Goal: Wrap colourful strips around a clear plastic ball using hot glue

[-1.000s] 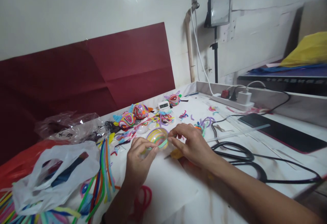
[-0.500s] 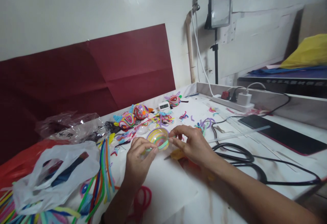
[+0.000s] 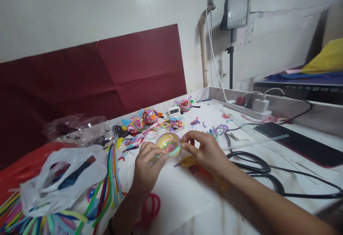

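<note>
Above a sheet of white paper, my hands hold a clear plastic half-ball (image 3: 163,142) ringed inside with yellow, purple, orange and pink bands. My left hand (image 3: 150,165) is closed at its near left edge, thumb and fingers pinched together. A light green pipe cleaner (image 3: 174,152) runs along the near rim between both hands. The thumb and forefinger of my right hand (image 3: 205,150) pinch its right end. Under my right wrist lies a yellow and orange tool (image 3: 188,161) with a pointed tip, partly hidden, which looks like a glue gun.
Red-handled scissors (image 3: 152,206) lie by my left forearm. Pipe cleaners (image 3: 111,170) and a white plastic bag (image 3: 66,177) are at left. Decorated balls (image 3: 135,124) and a small timer (image 3: 174,111) stand behind. Black cable (image 3: 252,160), a phone (image 3: 300,143) and a power strip (image 3: 249,109) are at right.
The whole view has shifted slightly, so things appear a little further right. Both hands keep their grip on the half-ball and pipe cleaner, with the half-ball's inside showing slightly more.
</note>
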Demonstrator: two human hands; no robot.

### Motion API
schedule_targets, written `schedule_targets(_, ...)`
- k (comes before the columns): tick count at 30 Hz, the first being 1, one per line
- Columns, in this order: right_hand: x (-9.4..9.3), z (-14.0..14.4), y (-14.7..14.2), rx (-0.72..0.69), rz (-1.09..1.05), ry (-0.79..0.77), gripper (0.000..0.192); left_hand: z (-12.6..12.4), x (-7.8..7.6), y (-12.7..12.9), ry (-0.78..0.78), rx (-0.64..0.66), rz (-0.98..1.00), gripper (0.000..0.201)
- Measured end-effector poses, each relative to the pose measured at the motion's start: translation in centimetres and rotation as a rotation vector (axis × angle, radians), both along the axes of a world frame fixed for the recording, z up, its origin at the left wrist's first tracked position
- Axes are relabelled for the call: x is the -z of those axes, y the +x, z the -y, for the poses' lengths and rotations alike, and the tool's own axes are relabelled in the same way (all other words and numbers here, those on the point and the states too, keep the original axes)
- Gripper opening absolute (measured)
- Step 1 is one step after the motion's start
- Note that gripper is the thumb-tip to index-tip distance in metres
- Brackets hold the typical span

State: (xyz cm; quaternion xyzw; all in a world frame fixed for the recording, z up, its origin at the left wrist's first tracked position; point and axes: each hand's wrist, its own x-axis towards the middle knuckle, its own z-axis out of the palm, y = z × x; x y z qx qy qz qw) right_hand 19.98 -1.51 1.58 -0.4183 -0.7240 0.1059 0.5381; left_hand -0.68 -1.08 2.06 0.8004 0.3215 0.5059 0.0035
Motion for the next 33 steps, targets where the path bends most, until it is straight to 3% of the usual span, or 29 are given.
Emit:
schedule_targets(5, 0.2, 0.3, 0.0, 0.056, 0.136, 0.198, 0.007, -0.1, 0.2, 0.1, 0.002, -0.005, 0.019, 0.009)
schedule_targets(9, -0.3, 1.1, -0.4, 0.002, 0.285, 0.31, 0.015, -0.1, 0.4, 0.2, -0.002, 0.0, 0.014, 0.009)
schedule_targets(15, -0.3, 1.5, -1.2, -0.084, 0.367, 0.271, 0.014, 0.2, 0.7, 0.5, -0.013, 0.025, -0.043, 0.009)
schedule_targets(28, 0.4, 0.6, -0.8, -0.149, 0.295, 0.275, 0.01, 0.5, 0.7, 1.1, -0.012, 0.052, -0.03, 0.005)
schedule_targets(33, 0.5, 0.5, -0.6, -0.162, 0.296, 0.282, 0.01, 0.7, 0.5, 1.0, -0.217, -0.013, 0.062, 0.044)
